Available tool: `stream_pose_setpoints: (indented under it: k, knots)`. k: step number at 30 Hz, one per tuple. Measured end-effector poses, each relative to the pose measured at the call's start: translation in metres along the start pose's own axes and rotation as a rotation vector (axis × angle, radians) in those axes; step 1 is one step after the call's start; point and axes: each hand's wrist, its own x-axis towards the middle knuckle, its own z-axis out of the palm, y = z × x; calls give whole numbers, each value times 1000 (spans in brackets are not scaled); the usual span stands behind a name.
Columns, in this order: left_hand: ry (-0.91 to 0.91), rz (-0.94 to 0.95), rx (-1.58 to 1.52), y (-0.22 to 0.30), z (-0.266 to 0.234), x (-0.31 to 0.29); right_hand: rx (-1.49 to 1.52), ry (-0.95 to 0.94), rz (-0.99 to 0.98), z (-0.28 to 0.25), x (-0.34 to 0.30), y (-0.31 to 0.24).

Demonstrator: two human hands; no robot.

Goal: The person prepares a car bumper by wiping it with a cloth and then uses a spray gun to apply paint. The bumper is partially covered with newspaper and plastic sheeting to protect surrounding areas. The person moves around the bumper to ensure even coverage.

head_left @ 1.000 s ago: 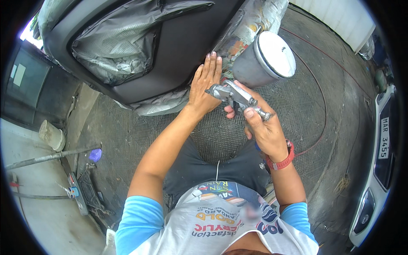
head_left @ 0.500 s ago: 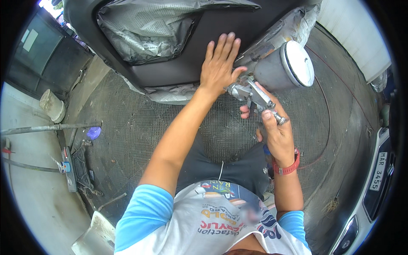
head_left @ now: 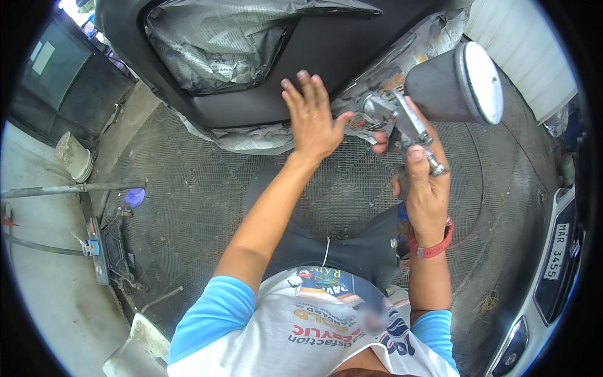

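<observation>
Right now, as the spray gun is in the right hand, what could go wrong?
The spray gun in the right hand points leftward, near the left hand; an accidental squeeze might spray that hand.
The bare left hand reaches over the dark panel; touching might smudge it.
The cup looks tilted, so anything inside might leak.

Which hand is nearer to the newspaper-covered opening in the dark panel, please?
Left: the left hand is spread below and right of the newspaper-covered opening, while the right hand is farther right, gripping the spray gun.

The silver spray gun (head_left: 410, 121) is tilted near the black panel (head_left: 348, 47).
</observation>
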Motion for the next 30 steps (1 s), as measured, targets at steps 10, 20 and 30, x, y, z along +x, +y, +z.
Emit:
stream_pose_setpoints:
  k: [10, 20, 30]
  knots:
    - [135, 185, -158, 24, -11, 100, -122, 0, -73, 4, 5, -28]
    - [-139, -38, 71, -104, -61, -41, -21, -119, 8, 28, 0, -12]
    - [42, -399, 286, -194, -109, -55, -6, -244, 31, 45, -4, -7]
